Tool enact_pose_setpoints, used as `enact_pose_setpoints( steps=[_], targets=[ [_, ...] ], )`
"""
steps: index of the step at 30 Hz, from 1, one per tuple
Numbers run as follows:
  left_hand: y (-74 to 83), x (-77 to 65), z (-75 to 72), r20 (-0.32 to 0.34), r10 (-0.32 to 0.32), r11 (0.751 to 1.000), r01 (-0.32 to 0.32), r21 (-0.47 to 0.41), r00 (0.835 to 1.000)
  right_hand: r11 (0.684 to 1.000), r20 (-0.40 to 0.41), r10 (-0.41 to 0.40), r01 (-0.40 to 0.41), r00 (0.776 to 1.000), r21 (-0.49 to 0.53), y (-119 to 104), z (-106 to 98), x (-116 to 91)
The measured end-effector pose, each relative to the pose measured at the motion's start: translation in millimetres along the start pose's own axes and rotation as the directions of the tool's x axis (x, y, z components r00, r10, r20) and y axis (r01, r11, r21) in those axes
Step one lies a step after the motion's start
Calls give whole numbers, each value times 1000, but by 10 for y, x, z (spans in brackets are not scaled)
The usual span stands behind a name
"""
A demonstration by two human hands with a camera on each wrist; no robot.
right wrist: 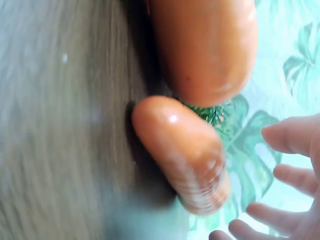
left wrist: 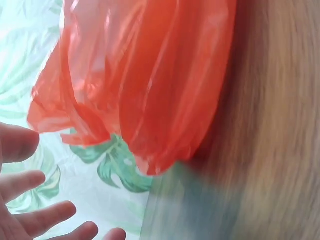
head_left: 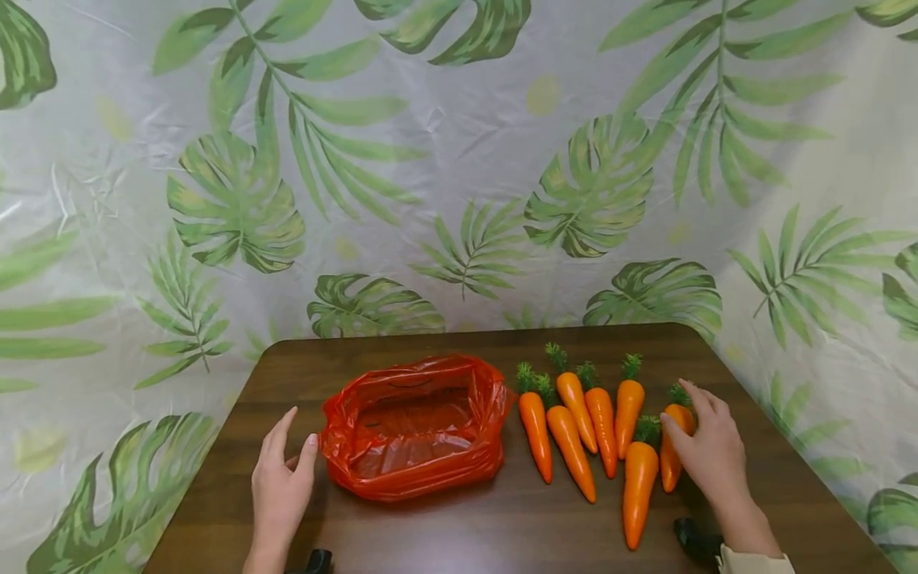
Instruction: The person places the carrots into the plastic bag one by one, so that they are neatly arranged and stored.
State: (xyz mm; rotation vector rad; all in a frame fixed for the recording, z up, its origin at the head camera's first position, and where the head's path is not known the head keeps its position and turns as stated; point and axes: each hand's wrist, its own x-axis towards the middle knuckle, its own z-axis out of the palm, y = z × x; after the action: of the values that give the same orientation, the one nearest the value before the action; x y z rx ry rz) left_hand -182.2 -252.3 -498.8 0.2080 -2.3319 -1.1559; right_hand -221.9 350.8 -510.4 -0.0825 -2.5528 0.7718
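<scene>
A red plastic bag (head_left: 412,486), its mouth spread wide, sits left of the table's middle. Just left of it is my left hand (head_left: 281,486), fingers parted and thumb close to the bag's side; the left wrist view has the bag's crumpled wall (left wrist: 165,75) above the spread fingers. Several orange carrots with green tops lie in a loose group to the right of the bag. Over the rightmost carrot (head_left: 672,454) my right hand (head_left: 710,446) hovers with fingers spread, partly covering it. In the right wrist view that hand's fingers are apart from the nearby carrot (right wrist: 180,150).
The dark wooden table (head_left: 459,534) has rounded far corners. Behind it hangs a pale leaf-patterned sheet (head_left: 473,159). A larger carrot (head_left: 638,494) lies closest to the front edge, left of the right hand. Black wrist straps show at both wrists.
</scene>
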Motion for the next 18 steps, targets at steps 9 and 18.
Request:
enact_pose_setpoints(
  steps=[9, 18],
  targets=[
    [113, -40, -19, 22, -59, 989, 62, -133, 998, 992, 133, 124, -118, 983, -50, 162, -6, -11],
    [137, -41, 38, 119, -125, 947, 155, -283, 985, 983, 193, 184, -176, 964, -54, 256, -4, 19]
  ],
)
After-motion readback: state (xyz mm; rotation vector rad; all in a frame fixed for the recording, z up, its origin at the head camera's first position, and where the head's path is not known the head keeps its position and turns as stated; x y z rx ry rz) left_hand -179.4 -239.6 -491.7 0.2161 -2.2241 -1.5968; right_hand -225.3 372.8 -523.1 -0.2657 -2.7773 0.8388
